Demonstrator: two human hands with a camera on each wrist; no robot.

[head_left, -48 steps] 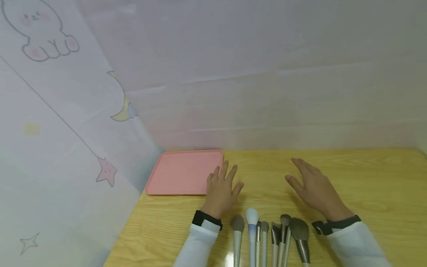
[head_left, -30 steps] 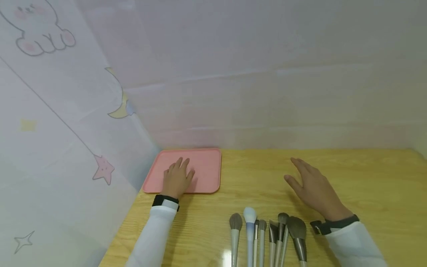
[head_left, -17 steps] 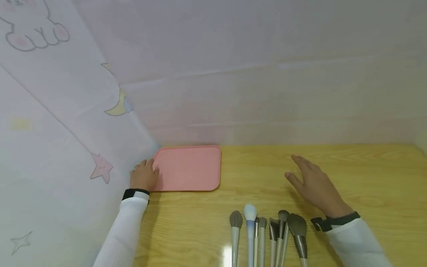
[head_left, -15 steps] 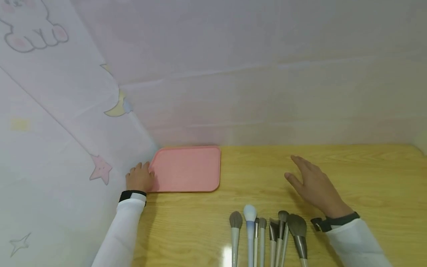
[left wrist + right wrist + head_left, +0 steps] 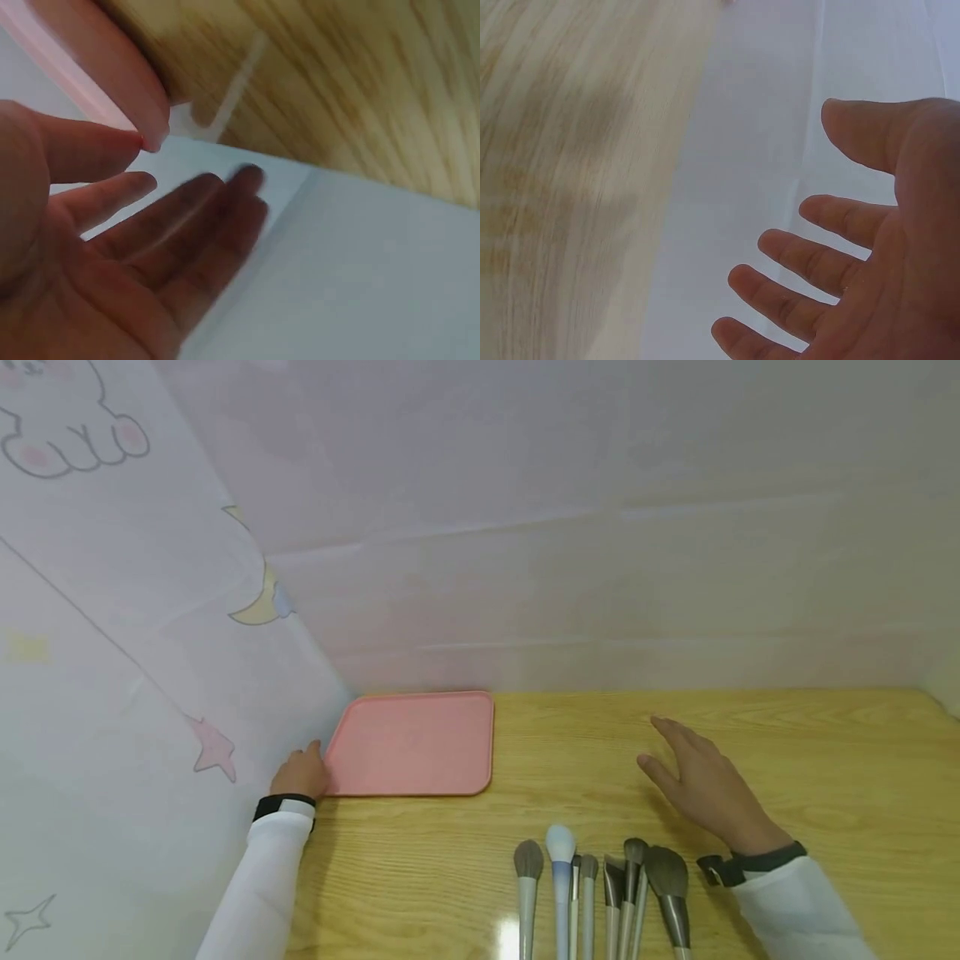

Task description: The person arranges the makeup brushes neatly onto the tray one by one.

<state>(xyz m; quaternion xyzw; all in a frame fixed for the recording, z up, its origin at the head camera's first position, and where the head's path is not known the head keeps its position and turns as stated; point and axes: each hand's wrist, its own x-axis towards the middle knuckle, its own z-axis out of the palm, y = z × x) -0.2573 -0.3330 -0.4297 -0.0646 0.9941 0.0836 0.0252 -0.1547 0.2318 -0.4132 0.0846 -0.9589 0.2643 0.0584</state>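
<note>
Tray (image 5: 412,743) — one — touches left grip (image 5: 302,772), eight brushes (image 5: 589,868) near right grip (image 5: 708,789) — both spread, empty.

Pink rounded tray (image 5: 416,743), flat on table (image 5: 420,868)

Left of the left hand (image 5: 298,773), passage is blocked by the wall (image 5: 150,693). Left of the right hand (image 5: 708,787), room is left over the tabletop (image 5: 566,752), bounded by the pink tray (image 5: 412,743) and, nearer, by brushes (image 5: 588,893).

- Left wall (image 5: 120,727): pale, printed with an animal (image 5: 67,431), moon (image 5: 257,607) and pink star (image 5: 213,750).
- Back wall (image 5: 570,568): pale, creased, dimmer toward upper right.
- Table (image 5: 405,877): yellowish wood grain.
- White glare (image 5: 508,937) on its near part.
</note>
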